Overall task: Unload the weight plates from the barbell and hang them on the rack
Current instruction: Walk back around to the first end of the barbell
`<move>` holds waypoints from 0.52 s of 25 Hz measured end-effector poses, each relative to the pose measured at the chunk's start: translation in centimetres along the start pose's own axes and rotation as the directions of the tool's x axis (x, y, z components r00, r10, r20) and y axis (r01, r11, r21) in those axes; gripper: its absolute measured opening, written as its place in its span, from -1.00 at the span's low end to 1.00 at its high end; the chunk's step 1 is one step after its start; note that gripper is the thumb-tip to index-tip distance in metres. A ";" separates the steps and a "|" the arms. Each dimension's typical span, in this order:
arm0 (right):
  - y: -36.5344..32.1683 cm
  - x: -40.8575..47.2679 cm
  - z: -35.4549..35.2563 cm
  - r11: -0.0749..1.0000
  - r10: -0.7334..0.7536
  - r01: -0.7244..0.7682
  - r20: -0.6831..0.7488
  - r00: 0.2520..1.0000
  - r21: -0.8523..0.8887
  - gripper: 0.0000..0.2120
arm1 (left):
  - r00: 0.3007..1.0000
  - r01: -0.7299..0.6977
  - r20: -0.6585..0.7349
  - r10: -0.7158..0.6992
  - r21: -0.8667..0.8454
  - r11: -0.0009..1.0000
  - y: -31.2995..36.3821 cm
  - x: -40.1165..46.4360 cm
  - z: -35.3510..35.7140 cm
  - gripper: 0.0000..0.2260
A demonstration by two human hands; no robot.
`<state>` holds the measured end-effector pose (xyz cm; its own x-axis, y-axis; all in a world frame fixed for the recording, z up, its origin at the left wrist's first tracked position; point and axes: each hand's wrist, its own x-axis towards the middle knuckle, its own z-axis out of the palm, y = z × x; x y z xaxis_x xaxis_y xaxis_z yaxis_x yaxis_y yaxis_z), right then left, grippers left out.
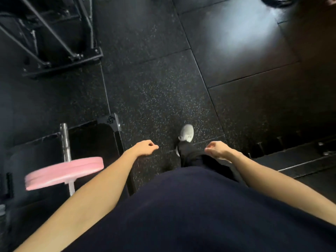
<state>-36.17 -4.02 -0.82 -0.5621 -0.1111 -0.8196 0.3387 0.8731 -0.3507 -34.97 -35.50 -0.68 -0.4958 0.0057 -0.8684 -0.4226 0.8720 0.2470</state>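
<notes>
I see one pink weight plate [64, 172], round and smooth-edged, still threaded on the steel barbell [65, 140] sleeve at lower left. My left hand [144, 148] hangs loosely curled and empty, near the plate but apart from it, on its right. My right hand [217, 149] is likewise loose and empty, well apart from the plate.
</notes>
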 end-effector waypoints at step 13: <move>-9.6 21.9 -33.6 0.973 0.085 -0.060 -0.104 0.991 0.222 -0.71 | 0.998 -0.056 -0.005 0.057 0.136 0.989 23.0 21.2 -31.1 -0.56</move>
<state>-77.09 1.10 -0.23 -0.6068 0.0139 -0.7947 0.5313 0.7507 -0.3926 -78.82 -30.55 -0.02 -0.5226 0.0530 -0.8510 -0.2874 0.9287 0.2343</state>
